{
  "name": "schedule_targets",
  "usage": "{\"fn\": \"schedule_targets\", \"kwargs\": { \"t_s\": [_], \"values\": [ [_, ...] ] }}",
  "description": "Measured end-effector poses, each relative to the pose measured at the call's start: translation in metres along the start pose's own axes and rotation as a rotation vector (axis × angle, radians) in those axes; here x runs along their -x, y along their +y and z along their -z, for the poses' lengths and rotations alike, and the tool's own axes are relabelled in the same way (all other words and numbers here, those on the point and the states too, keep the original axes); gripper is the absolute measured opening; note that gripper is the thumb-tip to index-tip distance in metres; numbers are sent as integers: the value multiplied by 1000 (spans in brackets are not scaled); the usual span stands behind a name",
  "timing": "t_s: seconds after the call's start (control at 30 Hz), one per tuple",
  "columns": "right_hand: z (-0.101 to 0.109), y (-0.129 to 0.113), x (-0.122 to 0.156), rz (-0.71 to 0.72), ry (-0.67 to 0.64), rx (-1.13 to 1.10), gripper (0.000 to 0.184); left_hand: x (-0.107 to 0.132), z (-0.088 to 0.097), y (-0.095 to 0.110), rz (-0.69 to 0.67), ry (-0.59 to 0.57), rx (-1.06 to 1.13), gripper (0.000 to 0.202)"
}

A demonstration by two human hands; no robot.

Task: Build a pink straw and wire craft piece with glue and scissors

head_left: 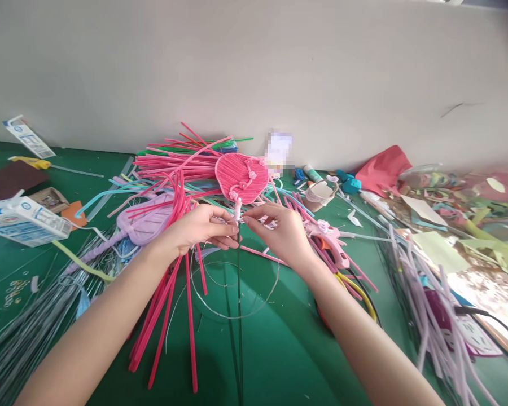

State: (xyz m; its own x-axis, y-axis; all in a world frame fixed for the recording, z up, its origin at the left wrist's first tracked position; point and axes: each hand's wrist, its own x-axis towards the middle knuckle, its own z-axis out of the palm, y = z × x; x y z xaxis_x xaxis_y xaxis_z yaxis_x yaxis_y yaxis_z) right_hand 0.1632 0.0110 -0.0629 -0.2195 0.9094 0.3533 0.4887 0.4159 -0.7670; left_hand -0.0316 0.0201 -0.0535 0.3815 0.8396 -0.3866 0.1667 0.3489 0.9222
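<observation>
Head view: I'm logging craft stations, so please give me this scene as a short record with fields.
Left hand: holds the pink fan by its stem
Right hand: fingertips at its pale wrap; grip unclear
Fan: upright, with flowers
To the left: lilac fan, carton
To the right: cup
Table: green

No wording, brand or number can be read; the white-and-blue boxy cardboard carton at left bears blue print too small to make out; the flat white-and-blue cardboard panel leaning on the grey wall carries similarly illegible marks; the pale upright rectangle is pixelated.
</observation>
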Motion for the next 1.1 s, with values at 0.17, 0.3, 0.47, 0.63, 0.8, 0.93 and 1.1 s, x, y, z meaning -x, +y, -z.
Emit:
{"fn": "schedule_targets", "kwargs": {
  "t_s": [0.17,0.3,0.47,0.63,0.8,0.93,1.1],
  "values": [
    [5,-2,6,-14,-41,45,8,2,-2,0,-10,-20,-34,46],
    [7,0,10,-35,-39,90,9,3,-3,1,-9,-22,-41,48],
    [5,4,10,-56,-11,88,10,3,-4,2,-13,-24,-42,47],
    [4,4,10,-81,6,70,10,3,-4,1,-11,-25,-37,47],
    [3,0,10,-107,12,81,12,2,-4,1,-12,-28,-40,47],
    [2,-1,11,-119,8,75,14,2,-4,1,-13,-21,-42,46],
    [2,0,11,-132,0,62,13,1,-4,1,-12,-24,-41,46]
  ]
}}
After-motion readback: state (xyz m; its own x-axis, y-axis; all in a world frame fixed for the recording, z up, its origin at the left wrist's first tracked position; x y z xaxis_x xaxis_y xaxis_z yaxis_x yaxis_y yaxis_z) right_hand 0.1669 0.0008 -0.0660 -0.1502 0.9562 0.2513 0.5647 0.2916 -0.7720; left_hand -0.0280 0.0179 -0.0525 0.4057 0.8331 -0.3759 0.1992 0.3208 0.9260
